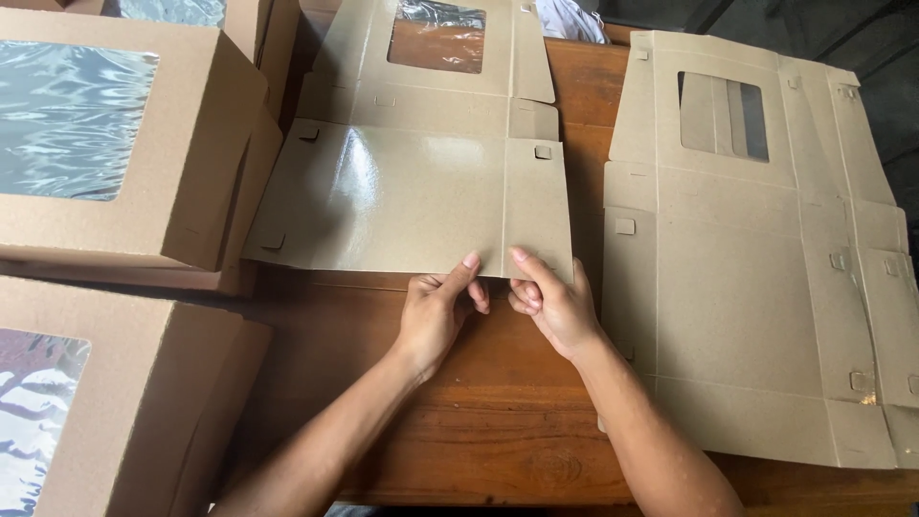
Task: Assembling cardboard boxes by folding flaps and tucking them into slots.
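I see a wooden table (498, 421) carrying everything. Largest item on it: a stack of unfolded flat box blanks (756, 287) on the right, brown card, window cutout near the top, overhanging the table's near edge a bit. Next, the assembled boxes on the left: one windowed box (124, 153) upper left sitting on another one, and a second windowed box (105, 402) lower left, nearest me. Lids are shut, film windows glare, so I cannot tell what is in them. More closed boxes sit at the top left corner, partly cut off.

Centre: one flat box blank (412, 182), glossy inner side up, window panel at the far end, lying flat on the table between the built boxes and the stack. Its left edge touches the upper-left boxes.

Left hand (436, 311) and right hand (555, 302) are side by side at the blank's near edge, just left of the fold line. Both sets of fingers are pinched closed on that edge, thumbs on top, remaining fingers curled underneath.
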